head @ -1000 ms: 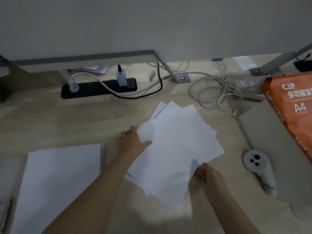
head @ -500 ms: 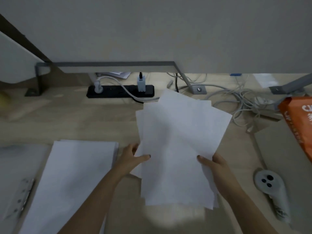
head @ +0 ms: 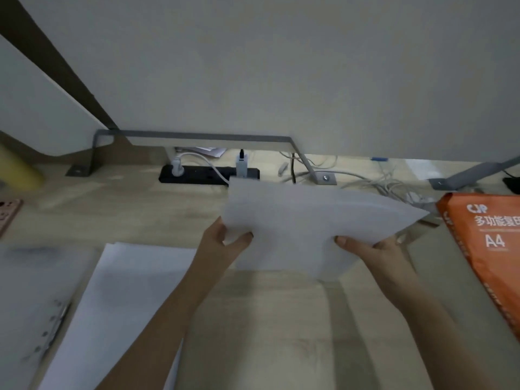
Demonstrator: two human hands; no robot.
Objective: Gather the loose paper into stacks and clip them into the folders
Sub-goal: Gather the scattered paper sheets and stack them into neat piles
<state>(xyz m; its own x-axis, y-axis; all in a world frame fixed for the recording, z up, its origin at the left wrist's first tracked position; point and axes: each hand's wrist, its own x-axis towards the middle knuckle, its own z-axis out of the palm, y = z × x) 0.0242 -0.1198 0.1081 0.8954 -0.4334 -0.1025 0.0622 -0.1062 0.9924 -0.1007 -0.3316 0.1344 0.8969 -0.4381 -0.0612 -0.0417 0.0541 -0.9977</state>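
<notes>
A bundle of loose white sheets (head: 304,229) is held up off the wooden desk, tilted away from me. My left hand (head: 222,243) pinches its left edge, thumb on top. My right hand (head: 368,249) grips its right lower edge, thumb on the sheets. A neat stack of white paper (head: 121,299) lies flat at the lower left. Beside it, at the far left, lies an open translucent folder (head: 28,299) with a metal clip strip (head: 56,325).
An orange A4 paper ream (head: 484,249) lies at the right edge. A black power strip (head: 197,174) and tangled white cables (head: 394,187) run along the back by the grey partition brackets. A yellow object (head: 17,170) sits far left.
Both hands have gathered the scattered sheets off the desk and lifted them, then tipped the bundle further away from me. The view has tilted upward toward the wall.
</notes>
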